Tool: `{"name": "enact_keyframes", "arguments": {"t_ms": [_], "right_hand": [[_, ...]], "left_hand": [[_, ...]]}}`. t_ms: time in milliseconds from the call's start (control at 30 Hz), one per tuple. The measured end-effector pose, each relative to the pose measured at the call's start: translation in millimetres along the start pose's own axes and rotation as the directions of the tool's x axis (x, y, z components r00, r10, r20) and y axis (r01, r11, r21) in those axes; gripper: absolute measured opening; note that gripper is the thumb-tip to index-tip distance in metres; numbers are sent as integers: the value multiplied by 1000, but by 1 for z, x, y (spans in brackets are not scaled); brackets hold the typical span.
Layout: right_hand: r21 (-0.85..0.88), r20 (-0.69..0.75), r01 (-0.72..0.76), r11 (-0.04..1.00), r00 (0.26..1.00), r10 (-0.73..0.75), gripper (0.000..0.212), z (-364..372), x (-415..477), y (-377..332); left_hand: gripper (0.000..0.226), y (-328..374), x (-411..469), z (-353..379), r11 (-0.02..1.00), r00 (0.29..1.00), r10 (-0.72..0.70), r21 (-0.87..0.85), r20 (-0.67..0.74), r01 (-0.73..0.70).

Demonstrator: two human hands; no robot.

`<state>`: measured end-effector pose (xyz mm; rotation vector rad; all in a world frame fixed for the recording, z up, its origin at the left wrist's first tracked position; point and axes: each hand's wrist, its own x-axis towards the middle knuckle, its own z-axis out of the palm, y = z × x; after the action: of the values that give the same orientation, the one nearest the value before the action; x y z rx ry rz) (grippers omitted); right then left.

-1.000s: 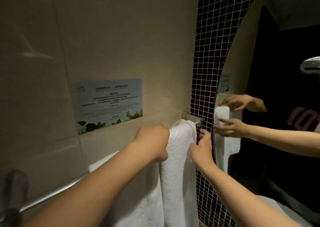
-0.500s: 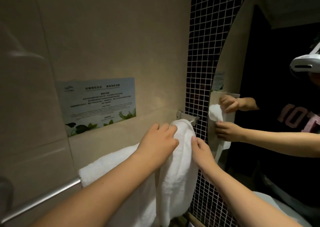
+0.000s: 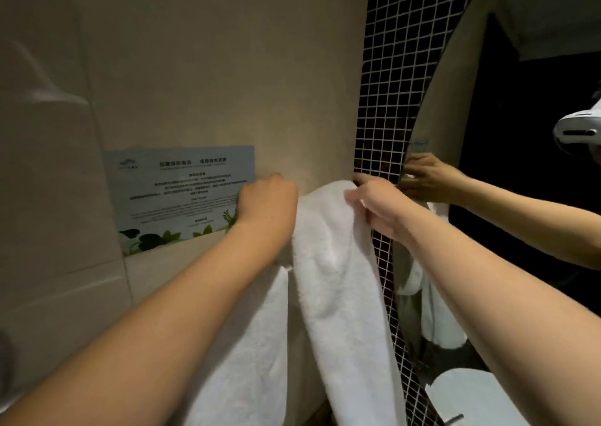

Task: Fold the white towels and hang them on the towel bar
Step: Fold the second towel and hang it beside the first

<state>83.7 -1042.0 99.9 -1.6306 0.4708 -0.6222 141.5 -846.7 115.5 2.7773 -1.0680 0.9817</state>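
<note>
A white towel (image 3: 338, 282) is raised in front of the beige wall, its top bunched between my hands and its length hanging down. My left hand (image 3: 268, 203) grips its upper left edge with closed fingers. My right hand (image 3: 377, 206) pinches its upper right edge next to the dark mosaic strip. A second white towel (image 3: 247, 354) hangs lower left, partly behind my left forearm. The towel bar is hidden behind the towels and my arms.
A blue printed notice (image 3: 182, 194) is stuck on the beige tiled wall (image 3: 201, 68). A dark mosaic tile strip (image 3: 387, 107) runs down beside a mirror (image 3: 520, 263) that reflects my arms and the towel. A white basin rim (image 3: 468, 396) shows at the bottom right.
Both hands have lifted the right-hand towel's top higher, up to the level of the notice. The view has moved closer, and the bar's end bracket no longer shows.
</note>
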Motion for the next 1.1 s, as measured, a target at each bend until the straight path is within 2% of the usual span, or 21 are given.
{"name": "enact_keyframes", "arguments": {"t_ms": [33, 67, 200, 267, 333, 367, 400, 467, 533, 567, 633, 700, 733, 767, 833, 900, 933, 967, 1000, 1033, 1100], "right_hand": [[-7, 25, 6, 1000, 1000, -6, 71, 4, 1, 0], [-38, 12, 22, 999, 1000, -22, 74, 8, 1, 3], [-139, -130, 33, 990, 990, -51, 45, 32, 4, 20], [-158, -219, 84, 984, 969, -118, 40, 42, 12, 26], [-178, -366, 155, 972, 907, -211, 38, 49, 16, 28], [-240, -378, 174, 955, 890, -257, 34, 51, 17, 31], [-353, -315, 172, 920, 904, -290, 29, 53, 17, 33], [-618, -121, 161, 770, 948, -296, 15, 54, 15, 41], [-708, -72, 111, 698, 971, -227, 10, 52, 13, 52], [-695, -95, 92, 713, 971, -218, 17, 49, 12, 59], [-641, -194, 106, 760, 936, -294, 34, 41, 4, 75], [-558, -303, 176, 811, 867, -396, 37, 37, -13, 95], [-501, -357, 183, 846, 847, -395, 38, 36, -23, 105], [-431, -408, 142, 891, 850, -333, 40, 38, -31, 117], [-228, -442, -23, 973, 893, -83, 45, 45, -44, 133], [-35, -322, -200, 979, 930, 178, 46, 45, -50, 135], [-9, -248, -249, 968, 939, 240, 43, 44, -55, 128], [-39, -224, -236, 971, 949, 221, 40, 41, -56, 122], [-102, -262, -172, 980, 955, 140, 37, 38, -52, 117], [-164, -325, -102, 981, 945, 44, 33, 36, -50, 111], [-131, -452, -4, 991, 890, -56, 24, 33, -40, 98]], "left_hand": [[26, -1, 0, 5, 1000, 998, -18, -24, 67, 19], [27, -2, 1, 11, 997, 990, -24, -70, 139, 34], [38, -9, 1, 28, 956, 922, 92, -294, 376, 24], [50, -11, -2, 30, 926, 890, 136, -376, 435, 43], [50, -10, -10, 31, 878, 922, 133, -475, 364, 61], [44, -9, -15, 31, 867, 948, 114, -495, 297, 51], [38, -7, -22, 32, 870, 965, 98, -492, 245, 37], [40, 1, -36, 34, 896, 973, 105, -444, 207, -2], [45, 8, -47, 37, 933, 972, 122, -358, 201, -43], [45, 11, -50, 38, 954, 971, 135, -292, 195, -74], [42, 16, -54, 38, 979, 972, 158, -155, 172, -132], [40, 18, -54, 36, 986, 974, 159, -82, 161, -148], [37, 19, -54, 35, 987, 975, 154, -64, 161, -146], [33, 20, -54, 34, 989, 975, 147, -51, 165, -140], [30, 21, -54, 33, 991, 974, 132, -46, 182, -126], [27, 21, -52, 29, 993, 971, 107, -72, 211, -94], [24, 21, -50, 27, 994, 969, 91, -75, 228, -76], [21, 21, -47, 26, 996, 968, 78, -65, 239, -64], [19, 19, -43, 25, 997, 967, 69, -47, 247, -59], [17, 17, -39, 24, 998, 966, 68, -28, 250, -63], [19, 9, -31, 26, 999, 965, 49, 0, 259, -51]]}}
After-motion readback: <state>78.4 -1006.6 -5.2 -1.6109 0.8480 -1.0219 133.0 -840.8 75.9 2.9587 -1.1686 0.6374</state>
